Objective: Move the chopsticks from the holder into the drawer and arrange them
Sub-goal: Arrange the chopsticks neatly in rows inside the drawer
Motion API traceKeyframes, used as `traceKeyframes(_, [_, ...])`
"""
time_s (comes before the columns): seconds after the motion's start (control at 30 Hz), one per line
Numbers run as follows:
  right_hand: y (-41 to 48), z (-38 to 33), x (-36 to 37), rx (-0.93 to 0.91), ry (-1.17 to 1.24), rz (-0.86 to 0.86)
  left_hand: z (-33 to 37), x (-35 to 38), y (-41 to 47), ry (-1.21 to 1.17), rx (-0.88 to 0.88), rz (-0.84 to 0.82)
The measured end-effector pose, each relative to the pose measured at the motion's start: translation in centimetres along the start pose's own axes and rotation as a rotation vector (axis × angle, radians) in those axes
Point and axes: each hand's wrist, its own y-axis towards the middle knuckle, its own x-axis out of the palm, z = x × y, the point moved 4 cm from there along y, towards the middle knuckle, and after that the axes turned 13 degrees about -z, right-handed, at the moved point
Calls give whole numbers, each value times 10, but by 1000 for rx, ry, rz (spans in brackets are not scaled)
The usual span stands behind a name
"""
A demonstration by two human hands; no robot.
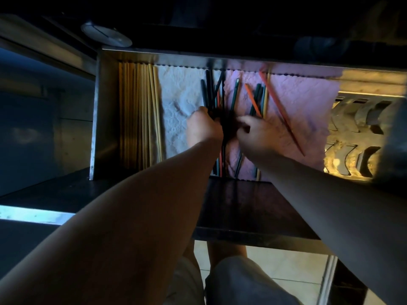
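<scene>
An open metal drawer (103,111) is lined with a white cloth (176,95) and a pink cloth (304,102). Several pale wooden chopsticks (137,115) lie side by side along its left wall. Dark chopsticks (208,91) fan out in the middle, and my left hand (201,126) is shut on a bundle of them. My right hand (253,134) rests among green and orange chopsticks (253,100), fingers curled on them. A long red chopstick (282,113) lies slanted on the pink cloth. No holder is in view.
A round white lid-like object (106,34) sits on the dark counter behind the drawer. A perforated metal tray (356,137) fills the drawer's right end. A dark shelf (248,208) lies below the drawer front; my legs and a tiled floor (286,265) show underneath.
</scene>
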Motion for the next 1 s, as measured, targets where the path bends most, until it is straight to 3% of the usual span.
traceKeyframes(0.27, [-2, -3, 1, -10, 82, 0, -10, -1, -6, -46, 9, 53])
traceKeyframes(0.5, [-8, -2, 3, -45, 32, -5, -2, -3, 2, 30, -49, -60])
traceKeyframes(0.8, [5, -13, 10, 19, 99, -10, -8, -14, 1, -120, -91, -139])
traceKeyframes(1.0, [19, -20, 9, 26, -129, 25, -24, -34, -5, -218, -55, -121])
